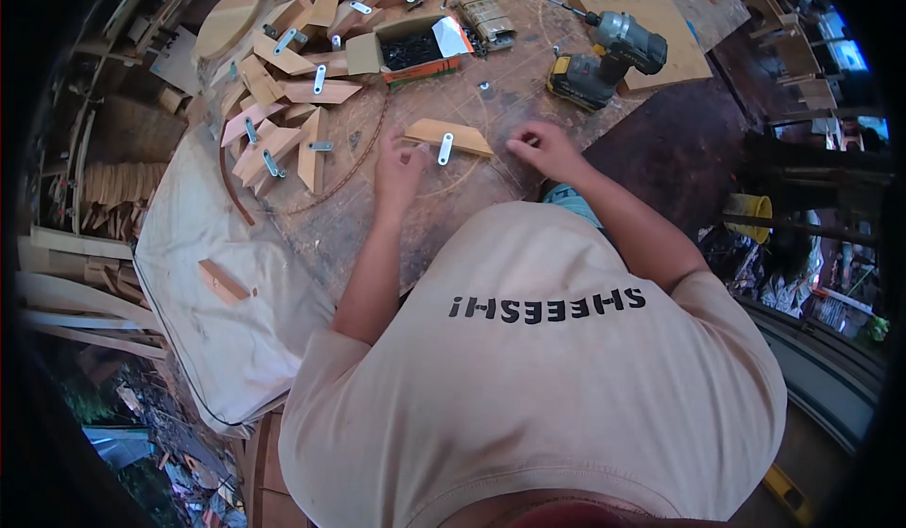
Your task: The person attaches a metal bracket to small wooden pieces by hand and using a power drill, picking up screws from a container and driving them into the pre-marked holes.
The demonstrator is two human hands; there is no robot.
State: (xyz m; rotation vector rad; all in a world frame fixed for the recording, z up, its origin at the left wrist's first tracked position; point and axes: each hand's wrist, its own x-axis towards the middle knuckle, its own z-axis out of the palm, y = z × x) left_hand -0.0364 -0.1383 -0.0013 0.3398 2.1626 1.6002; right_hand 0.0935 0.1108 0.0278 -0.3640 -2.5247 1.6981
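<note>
A: In the head view, how far is the work standing, in your judgement?
B: It seems to be well advanced. In the upper left of the frame, many pieces in the wooden heap (310,171) are carrying metal plates, while others are showing none from this side, so perhaps some are still waiting.
A: And the single wooden block (469,139)?
B: It is wearing its small metal plate (445,148) too, and this plate is sticking out past the lower edge. I cannot tell if screws are fixing it. The drill (623,42) is lying apart, in the upper right.
A: Where is the block lying, compared with the hands?
B: On the worktop (514,94), in the upper middle, between both hands. The left hand (401,158) is hovering at its left end, fingers bending loosely; blur is hiding whether they are touching the wood.
A: What is the right hand (549,149) doing?
B: It is floating just beside the right end, not touching. Thumb and forefinger are curling toward each other, but I cannot tell if they are pinching something small.
</note>
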